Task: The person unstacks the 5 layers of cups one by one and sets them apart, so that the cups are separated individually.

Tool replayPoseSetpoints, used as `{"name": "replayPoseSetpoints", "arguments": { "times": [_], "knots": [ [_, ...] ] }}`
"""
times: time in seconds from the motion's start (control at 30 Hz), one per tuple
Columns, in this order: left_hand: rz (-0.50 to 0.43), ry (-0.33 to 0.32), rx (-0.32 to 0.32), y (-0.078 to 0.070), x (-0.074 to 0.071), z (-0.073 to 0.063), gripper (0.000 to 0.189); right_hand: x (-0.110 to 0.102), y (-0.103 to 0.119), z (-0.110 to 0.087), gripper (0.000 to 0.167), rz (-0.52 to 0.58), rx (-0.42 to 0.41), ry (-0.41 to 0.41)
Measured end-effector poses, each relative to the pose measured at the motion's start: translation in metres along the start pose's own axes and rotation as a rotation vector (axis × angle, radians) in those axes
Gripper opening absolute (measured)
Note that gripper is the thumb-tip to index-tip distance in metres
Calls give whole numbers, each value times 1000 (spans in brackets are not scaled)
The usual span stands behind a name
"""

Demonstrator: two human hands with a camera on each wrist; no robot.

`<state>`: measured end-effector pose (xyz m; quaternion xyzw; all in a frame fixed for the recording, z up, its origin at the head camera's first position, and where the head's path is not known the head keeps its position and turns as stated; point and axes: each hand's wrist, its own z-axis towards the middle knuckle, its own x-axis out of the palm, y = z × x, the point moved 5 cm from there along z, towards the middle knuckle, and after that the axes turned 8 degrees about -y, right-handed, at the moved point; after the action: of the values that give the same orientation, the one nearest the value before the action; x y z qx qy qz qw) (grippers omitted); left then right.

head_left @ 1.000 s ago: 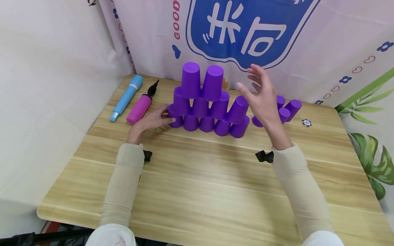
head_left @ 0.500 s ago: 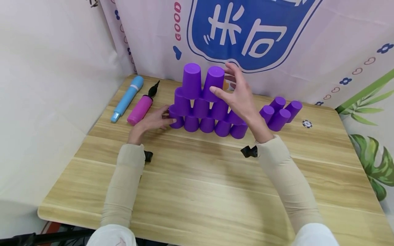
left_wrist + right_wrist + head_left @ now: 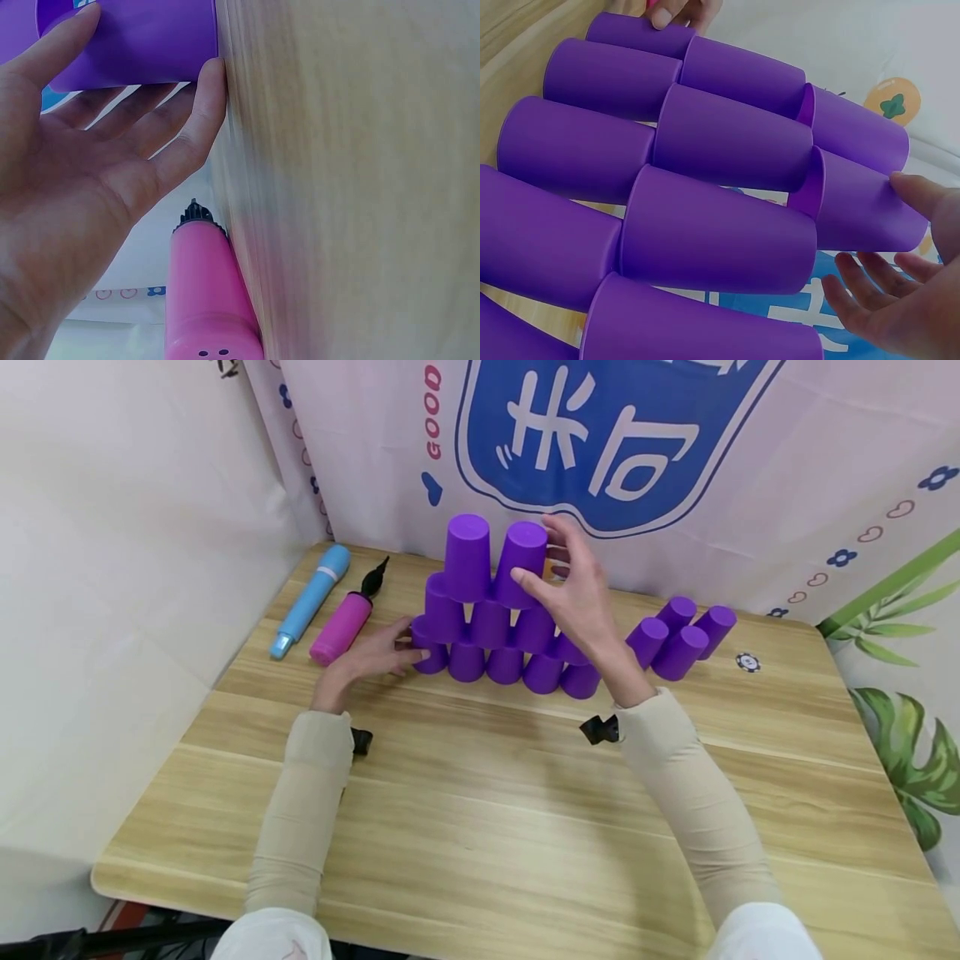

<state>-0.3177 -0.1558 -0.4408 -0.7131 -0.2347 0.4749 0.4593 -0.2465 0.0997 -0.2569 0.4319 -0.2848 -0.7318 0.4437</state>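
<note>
Purple cups stand upside down in stacked rows. My left hand [image 3: 377,652] is at the left end of the bottom row, its thumb and fingers on either side of the end cup [image 3: 142,45]. The top row has a left cup [image 3: 467,560] and a right cup [image 3: 517,564], side by side. My right hand [image 3: 581,589] is beside that right cup. In the right wrist view its thumb reaches the right top cup [image 3: 870,206], while the other fingers are spread apart from it. My right hand hides part of the second row's right end.
Several more purple cups [image 3: 679,653] stand to the right of the stack. A poker chip [image 3: 747,662] lies beyond them. On the left lie a pink hand pump [image 3: 341,627] and a blue tube-shaped object [image 3: 309,602]. A printed cloth [image 3: 360,460] hangs behind the wooden table [image 3: 465,810].
My right hand has moved left from near the stack's right end to the right top cup, and its fingers have drawn slightly closer. My left hand stays in place.
</note>
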Motion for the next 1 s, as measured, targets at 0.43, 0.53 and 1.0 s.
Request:
{"name": "replayPoseSetpoints", "arguments": {
  "times": [0.43,0.53,1.0],
  "knots": [
    [-2,0,-8,0,0,-1,65,11,-38,13,69,18,-39,-13],
    [-2,5,-4,0,0,-1,65,7,-35,11,67,34,-45,-42],
    [-21,12,-14,0,1,-1,64,-44,-35,-8,64,95,-33,-244]
  ]
}}
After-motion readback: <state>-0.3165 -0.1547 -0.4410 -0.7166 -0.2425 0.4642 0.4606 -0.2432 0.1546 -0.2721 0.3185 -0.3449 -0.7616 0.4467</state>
